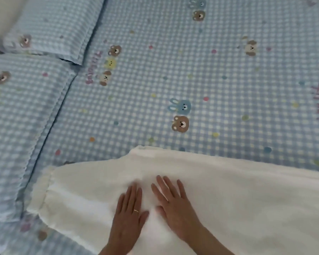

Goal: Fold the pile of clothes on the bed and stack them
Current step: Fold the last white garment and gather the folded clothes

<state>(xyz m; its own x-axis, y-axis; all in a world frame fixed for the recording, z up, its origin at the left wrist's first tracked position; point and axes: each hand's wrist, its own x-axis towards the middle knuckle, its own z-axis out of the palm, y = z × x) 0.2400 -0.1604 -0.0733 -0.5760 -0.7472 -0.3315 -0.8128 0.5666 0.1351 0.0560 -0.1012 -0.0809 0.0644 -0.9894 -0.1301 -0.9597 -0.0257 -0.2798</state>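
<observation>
We see soft, even daylight with faint shadows. The white garment (228, 199) glares, overexposed. Edges blur and bend.

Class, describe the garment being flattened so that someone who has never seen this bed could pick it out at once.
Start with the bed sheet, blue and white checks printed with small bears and rabbits. At its near edge lies a white garment, with the left hand and right hand flat on it. It is the only plain, unpatterned fabric in view.
</observation>
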